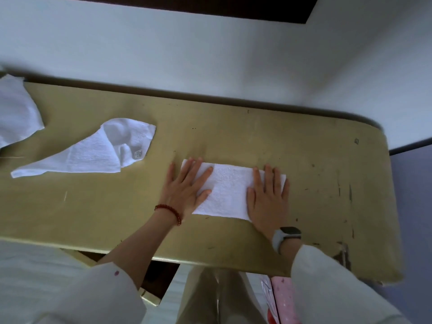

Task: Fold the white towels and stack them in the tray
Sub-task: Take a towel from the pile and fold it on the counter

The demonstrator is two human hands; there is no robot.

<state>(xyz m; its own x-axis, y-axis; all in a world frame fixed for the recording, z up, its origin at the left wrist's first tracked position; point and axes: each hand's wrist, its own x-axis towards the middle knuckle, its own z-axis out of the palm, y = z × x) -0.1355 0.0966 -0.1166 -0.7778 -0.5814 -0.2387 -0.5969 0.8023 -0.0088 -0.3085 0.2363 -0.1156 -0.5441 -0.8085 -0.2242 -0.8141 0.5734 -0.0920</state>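
A folded white terry towel (230, 190) lies flat as a rectangle at the centre of the scuffed yellowish table (315, 164), with the left hand (187, 185) and right hand (267, 195) pressing its two ends, fingers straight and spread. To the left of the frame lies a crumpled white towel (91, 148) with a small label, well apart. Another white cloth (16, 111) is cut off at the upper left edge.

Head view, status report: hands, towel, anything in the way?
Left hand, right hand flat on folded towel. Unfolded towel left. No tray visible.
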